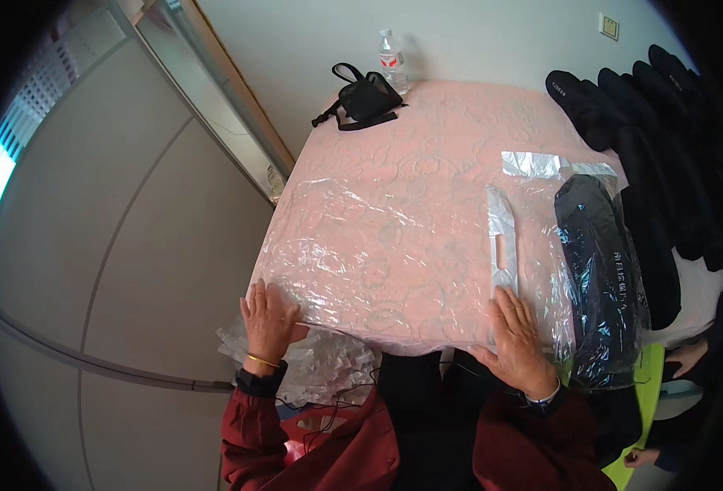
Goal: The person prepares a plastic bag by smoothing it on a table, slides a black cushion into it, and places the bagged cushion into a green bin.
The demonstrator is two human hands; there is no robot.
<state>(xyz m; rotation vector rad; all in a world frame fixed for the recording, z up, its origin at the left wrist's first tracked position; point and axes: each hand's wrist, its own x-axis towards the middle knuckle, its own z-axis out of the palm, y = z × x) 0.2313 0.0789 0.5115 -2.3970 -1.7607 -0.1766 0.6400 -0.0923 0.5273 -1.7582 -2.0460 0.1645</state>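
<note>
A large clear plastic bag (pixel 361 245) lies spread flat over the pink patterned table cover (pixel 451 110). Its white strip (pixel 502 233), with a slot cut in it, runs along the right side. On the bag's near left corner rests my left hand (pixel 270 322), fingers spread. My right hand (pixel 518 344) lies flat at the near end of the white strip, thumb held apart from the fingers. Right of that hand is a long black padded piece (pixel 594 270) with a rounded end and pale print, inside another clear bag with a white top strip (pixel 533 164).
Several similar black pieces (pixel 639 106) are piled at the right. A black strapped pouch (pixel 368 100) and a clear bottle (pixel 391 61) stand at the back. Crumpled clear plastic (pixel 324 368) hangs below the near edge. Another person's hand (pixel 687 358) is at the right, by a yellow-green edge (pixel 649 385).
</note>
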